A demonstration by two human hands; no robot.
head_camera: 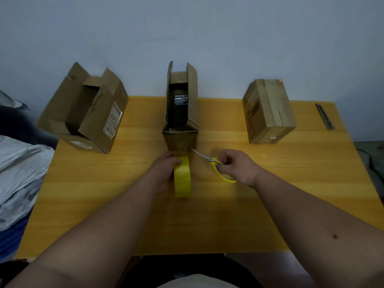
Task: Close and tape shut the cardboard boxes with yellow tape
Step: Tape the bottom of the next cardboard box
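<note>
Three cardboard boxes stand on the tabletop (207,215); the middle box (181,113) is still open. Just before it, the left hand (164,173) grips the yellow tape roll (182,177) and the right hand (236,165) holds the scissors (214,163). Best to fold its flaps flat first, then tape along the seam.

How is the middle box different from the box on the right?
The middle box is open, its flaps standing up; the right box has its flaps folded shut. The middle box shows something dark inside; the right box hides its inside. The right box has big letters on its side; the middle box shows none. Both are brown cardboard on the table.
</note>
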